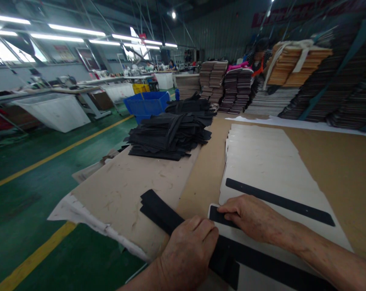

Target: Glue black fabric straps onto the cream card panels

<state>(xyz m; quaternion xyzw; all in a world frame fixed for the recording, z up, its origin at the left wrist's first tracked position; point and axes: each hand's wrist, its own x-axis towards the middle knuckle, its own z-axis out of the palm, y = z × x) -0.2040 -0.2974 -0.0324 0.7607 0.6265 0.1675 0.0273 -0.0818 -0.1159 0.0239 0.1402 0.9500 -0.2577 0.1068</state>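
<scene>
My left hand is wrapped round a small bundle of black strips, whose ends stick out on both sides of the fist. Close by, my right hand has thumb and fingertips together on the end of a black strip that lies on a pale panel. My wrist and forearm hide the rest of that strip. Just beyond, another black strip lies flat across the pale overlapping panels. Nearer me, a further long black strip runs towards the lower right.
A heap of black strips rests on the table at the far left. Behind it is a blue bin. Stacked panels and an orange-brown tied bundle line the back, where a person is partly hidden.
</scene>
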